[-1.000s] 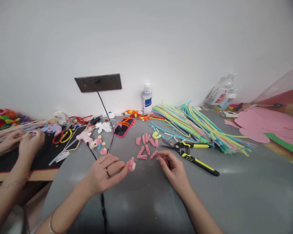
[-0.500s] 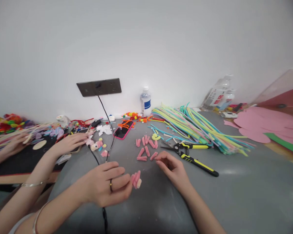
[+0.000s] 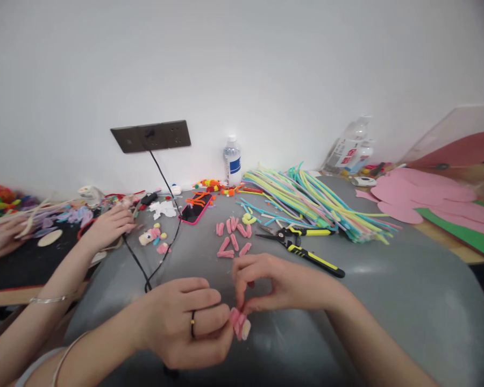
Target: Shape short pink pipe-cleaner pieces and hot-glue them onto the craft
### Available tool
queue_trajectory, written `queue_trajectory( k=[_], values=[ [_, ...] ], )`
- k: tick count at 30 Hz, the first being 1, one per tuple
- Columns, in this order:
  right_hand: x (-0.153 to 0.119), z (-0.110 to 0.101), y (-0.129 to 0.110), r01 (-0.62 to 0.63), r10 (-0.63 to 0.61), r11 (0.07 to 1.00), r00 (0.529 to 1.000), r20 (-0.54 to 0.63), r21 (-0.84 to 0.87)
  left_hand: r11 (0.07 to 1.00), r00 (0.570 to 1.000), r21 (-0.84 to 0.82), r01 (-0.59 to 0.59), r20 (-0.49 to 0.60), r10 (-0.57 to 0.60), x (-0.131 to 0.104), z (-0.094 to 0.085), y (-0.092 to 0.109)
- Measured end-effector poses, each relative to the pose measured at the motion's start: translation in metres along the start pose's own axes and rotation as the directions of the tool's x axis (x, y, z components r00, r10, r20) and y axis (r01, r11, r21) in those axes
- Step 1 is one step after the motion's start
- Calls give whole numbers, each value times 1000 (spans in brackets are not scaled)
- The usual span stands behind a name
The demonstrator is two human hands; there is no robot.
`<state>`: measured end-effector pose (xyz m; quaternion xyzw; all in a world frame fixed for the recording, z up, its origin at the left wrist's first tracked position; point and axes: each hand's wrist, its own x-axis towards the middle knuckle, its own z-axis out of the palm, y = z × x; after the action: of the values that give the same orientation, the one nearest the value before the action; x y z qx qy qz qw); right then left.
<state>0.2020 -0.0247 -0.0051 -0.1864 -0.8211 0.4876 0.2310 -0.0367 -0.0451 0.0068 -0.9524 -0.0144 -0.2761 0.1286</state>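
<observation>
Between the fingertips of my left hand [image 3: 189, 325] is a small bundle of pink pipe-cleaner pieces [image 3: 239, 322] with a cream piece at its right end. My right hand [image 3: 266, 282] is closed in a pinch at the top of this bundle, its thumb and fingertip on a pink pipe-cleaner piece there; how far that piece is joined to the bundle I cannot make out. Just beyond my hands lie several short folded pink pipe-cleaner pieces [image 3: 234, 242] and a curled yellow piece [image 3: 249, 218]. Pliers-like cutters [image 3: 298, 243] with yellow and black handles rest to their right.
Long pastel pipe cleaners [image 3: 306, 199] lie behind the cutters. A water bottle [image 3: 232, 161] stands by the wall, near a pink-cased phone [image 3: 196, 208]. A black cable [image 3: 161, 172] hangs from the wall socket. At left, another person's hand [image 3: 115, 223] rests near a small pastel figure [image 3: 150, 235].
My right hand has come from the loose pink pieces toward me to the bundle in my left hand. The left hand and bundle have shifted slightly right and nearer. The view has turned a little.
</observation>
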Motion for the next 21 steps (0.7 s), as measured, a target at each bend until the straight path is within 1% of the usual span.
queue_trajectory(
  k=[2,6,12,15,21],
  values=[
    [0,-2,-3,-15,15,1000,999,36,-18,1000,1000,2,-9,11,9,2,-1,0],
    [-1,-3,-8,-38,40,998,997,62,-43,1000,1000,14,-25,14,25,2,-2,-1],
    [-3,-4,-12,-145,148,988,986,74,-46,999,998,14,-49,30,49,3,-5,0],
    [-2,-4,-13,-149,151,988,986,70,-31,999,999,14,-44,0,44,3,-5,0],
    [-2,-4,-11,-145,144,989,986,80,3,998,998,9,-55,2,55,3,-5,-1]
  ],
)
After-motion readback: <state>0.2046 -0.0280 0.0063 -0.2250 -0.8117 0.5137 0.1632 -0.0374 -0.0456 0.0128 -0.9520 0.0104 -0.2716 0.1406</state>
